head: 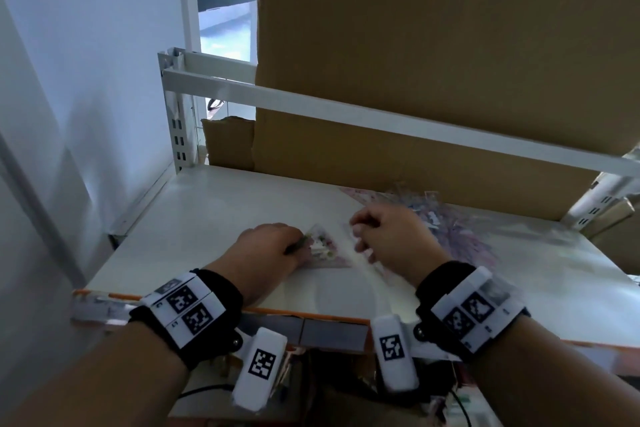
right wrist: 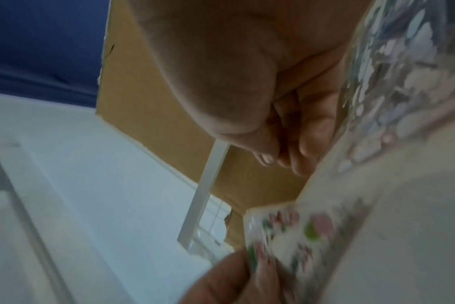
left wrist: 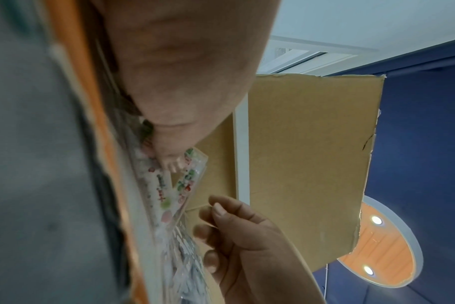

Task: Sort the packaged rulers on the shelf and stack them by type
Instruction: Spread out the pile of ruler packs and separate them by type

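Observation:
A triangular packaged ruler (head: 323,248) printed with green and red flowers lies on the white shelf (head: 207,218). My left hand (head: 273,246) pinches its left corner; the thumb presses on the ruler (left wrist: 164,185) in the left wrist view. Just to its right, my right hand (head: 360,236) has curled fingers, thumb against forefinger, on a blurred clear ruler package (head: 367,260). In the right wrist view, the right hand's fingertips (right wrist: 275,152) meet above the floral ruler (right wrist: 286,236). A loose pile of packaged rulers (head: 436,218) lies behind the right hand.
A tall cardboard sheet (head: 415,45) stands along the shelf's back. A white crossbeam (head: 346,114) runs above the shelf and a slotted upright (head: 176,135) stands at the back left. The shelf's front edge (head: 311,314) is orange. Bare shelf lies left of my hands.

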`<act>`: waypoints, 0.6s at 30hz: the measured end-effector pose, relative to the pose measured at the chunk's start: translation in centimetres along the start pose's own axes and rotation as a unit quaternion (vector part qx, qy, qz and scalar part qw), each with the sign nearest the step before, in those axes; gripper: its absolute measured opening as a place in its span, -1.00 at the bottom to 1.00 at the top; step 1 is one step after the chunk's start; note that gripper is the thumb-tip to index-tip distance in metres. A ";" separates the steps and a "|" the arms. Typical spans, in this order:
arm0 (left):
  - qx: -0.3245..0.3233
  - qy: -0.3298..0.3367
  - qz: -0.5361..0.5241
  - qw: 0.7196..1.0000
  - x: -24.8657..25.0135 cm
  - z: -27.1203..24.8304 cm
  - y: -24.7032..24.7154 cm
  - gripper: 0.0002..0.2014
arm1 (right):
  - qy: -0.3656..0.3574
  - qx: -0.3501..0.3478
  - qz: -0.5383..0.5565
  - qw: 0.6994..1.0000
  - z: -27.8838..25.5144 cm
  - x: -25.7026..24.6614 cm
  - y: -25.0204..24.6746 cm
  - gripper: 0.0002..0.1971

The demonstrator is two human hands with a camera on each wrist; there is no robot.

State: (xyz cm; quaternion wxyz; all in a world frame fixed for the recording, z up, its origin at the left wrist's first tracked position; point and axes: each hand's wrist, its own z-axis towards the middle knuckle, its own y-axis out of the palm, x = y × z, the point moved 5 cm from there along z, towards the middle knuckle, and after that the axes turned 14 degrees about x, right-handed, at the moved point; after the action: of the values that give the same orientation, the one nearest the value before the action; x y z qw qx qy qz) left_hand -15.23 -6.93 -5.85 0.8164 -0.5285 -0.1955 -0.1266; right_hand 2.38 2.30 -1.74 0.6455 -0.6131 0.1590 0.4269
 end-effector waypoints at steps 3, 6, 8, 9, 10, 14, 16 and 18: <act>0.014 -0.017 -0.019 1.000 -0.1 0.3 -0.1 -0.77 | 0.056 0.056 0.020 0.997 0.8 1.1 -2.9 -0.82; 0.018 -0.010 -0.030 0.999 -0.2 0.5 -0.1 -0.80 | 0.035 -0.002 -0.062 0.997 0.2 1.2 -2.8 -0.87; 0.008 0.003 -0.009 1.000 -0.2 0.5 0.1 -0.83 | -0.025 -0.081 -0.163 0.983 -0.9 0.6 -1.2 -0.75; 0.000 0.012 0.010 1.000 -0.1 0.5 0.3 -0.81 | -0.059 -0.112 -0.213 0.969 -1.4 0.3 -0.3 -0.67; -0.008 0.021 0.029 0.999 -0.1 0.4 0.4 -0.79 | -0.088 -0.132 -0.254 0.954 -1.8 -0.1 0.5 -0.64; -0.012 0.085 0.093 0.992 0.3 -0.2 1.0 -0.77 | -0.141 -0.138 -0.312 0.929 -2.3 -0.7 2.4 -0.68; -0.019 0.084 0.091 0.992 0.2 -0.2 1.1 -0.77 | -0.136 -0.126 -0.311 0.932 -2.3 -0.5 2.6 -0.65; -0.024 0.073 0.077 0.994 0.0 0.0 1.2 -0.80 | -0.126 -0.131 -0.294 0.938 -2.2 -0.2 2.2 -0.66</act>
State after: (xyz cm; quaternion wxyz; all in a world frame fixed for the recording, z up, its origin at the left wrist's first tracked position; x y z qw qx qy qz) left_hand -14.75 -6.47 -6.85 0.8231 -0.5505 -0.0908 -0.1063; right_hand 1.35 -0.05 -3.48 0.6711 -0.6526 -0.1680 0.3090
